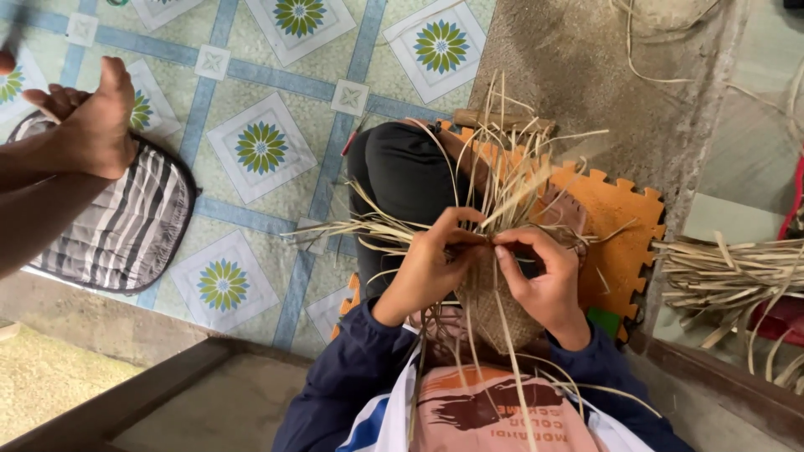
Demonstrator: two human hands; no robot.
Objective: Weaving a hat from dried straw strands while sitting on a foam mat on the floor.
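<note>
The largest risk sits at the centre of the frame, where the woven piece (490, 305) rests in the person's lap with many loose straw strips (502, 180) fanning up and out from its unfinished edge. Both hands pinch at that edge: the left hand (431, 268) is closed with fingertips gripping a strip at the weave's rim, and the right hand (544, 280) is likewise closed, thumb and forefinger clamped on strips just beside the left. If either pinch slackens, the top rows would probably loosen and the free ends spring apart, since nothing else seems to hold them. The strips look dry and thin, so a sharp bend at the fingertips could crack one.

Next in size, the orange foam mat (624, 230) under the person, right of centre, has stray strips lying across it; these could snag the working ends.

At the right edge, a bundle of spare strips (729, 276) lies well apart from the hands, so reaching for it would mean letting go with one hand.

In the upper left another person's hand (88, 117) is raised above a striped cushion (126, 226) on the tiled floor (260, 146), apart from the work.

As for containers, none is clearly in view; the woven piece may be a pouch in the making, though the view is too cluttered to tell, and nothing shows inside it.
</note>
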